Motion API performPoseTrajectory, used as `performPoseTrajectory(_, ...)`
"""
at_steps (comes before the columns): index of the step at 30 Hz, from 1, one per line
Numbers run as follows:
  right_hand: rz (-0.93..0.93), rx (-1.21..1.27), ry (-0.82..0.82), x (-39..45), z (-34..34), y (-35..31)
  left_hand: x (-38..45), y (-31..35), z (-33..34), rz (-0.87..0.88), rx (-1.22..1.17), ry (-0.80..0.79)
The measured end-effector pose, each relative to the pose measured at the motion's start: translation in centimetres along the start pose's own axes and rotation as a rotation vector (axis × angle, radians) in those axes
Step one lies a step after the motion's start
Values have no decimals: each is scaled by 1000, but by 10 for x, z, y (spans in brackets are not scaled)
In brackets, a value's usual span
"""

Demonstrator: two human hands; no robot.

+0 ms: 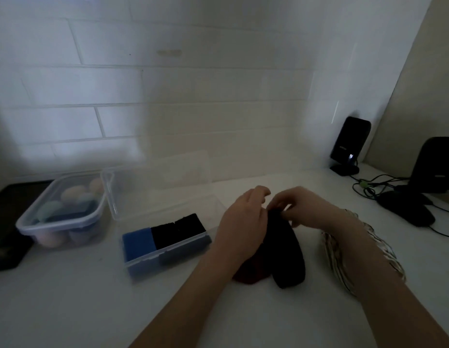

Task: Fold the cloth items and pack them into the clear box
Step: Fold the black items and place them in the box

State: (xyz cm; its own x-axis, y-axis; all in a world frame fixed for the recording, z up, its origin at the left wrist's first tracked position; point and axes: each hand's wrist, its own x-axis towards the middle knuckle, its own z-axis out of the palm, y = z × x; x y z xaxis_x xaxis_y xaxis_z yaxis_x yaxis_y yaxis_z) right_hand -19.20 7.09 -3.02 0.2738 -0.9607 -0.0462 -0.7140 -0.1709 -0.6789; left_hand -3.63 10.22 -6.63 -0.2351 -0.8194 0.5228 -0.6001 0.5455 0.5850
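At the far left edge of the white counter (67, 297) lies a flat dark slab (7, 222), too dim to identify. Just beside it stands a lidded plastic tub (60, 212) holding rounded pastel shapes, peach, pale green and blue; what they are I cannot tell.

Next comes the clear box (165, 249), its lid (158, 187) swung open and tilted up against the tiled wall (168, 96). Along the near side of the box sits a row of folded cloths: a blue one (138, 242) at the left end, then two black ones (178, 229) packed side by side against it.

Right of the box, both hands meet over a long black cloth (286, 254) that lies on the counter, running from the fingers back toward the person. The left hand (243, 222) rests on the cloth's left side with its fingers curled down at the far end; whether they actually pinch the fabric is hidden by the dimness and blur. The right hand (301, 209) has its fingertips bunched together on the far tip of the black cloth, pinching it. A dark red cloth (248, 275) peeks out under the left wrist, touching the black one.

Under the right forearm lies a pale striped cloth (339, 259), crumpled. Further right, near the wall, stand two black speakers (350, 141) with tangled cables (369, 187), and a dark mouse-like shape (406, 209) in front of them.
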Motion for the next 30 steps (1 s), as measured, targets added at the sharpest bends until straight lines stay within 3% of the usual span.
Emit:
performPoseTrajectory(4, -85, 469, 217, -11, -19, -2, -1, 4, 4, -96, -410, -76)
performPoseTrajectory(9, -240, 717, 184, -13, -19, -17, 2, 13, 1, -228, -566, -137)
performPoseTrajectory(14, -281, 767, 242, -12, -16, -30, 1, 19, -5, -312, -818, -148)
performPoseTrajectory(18, -120, 742, 258, -8, -18, -28, 1, 19, -8, -356, -907, -81)
performPoseTrajectory(21, 10, 526, 85, -11, -14, -26, 3, 17, -8, -374, -971, -68)
performPoseTrajectory(23, -43, 414, 11, -14, -8, -28, 2, 17, -6, -370, -981, -89)
performPoseTrajectory(30, -122, 459, 272, -14, -8, -28, -1, 23, -2, -469, -1128, -223)
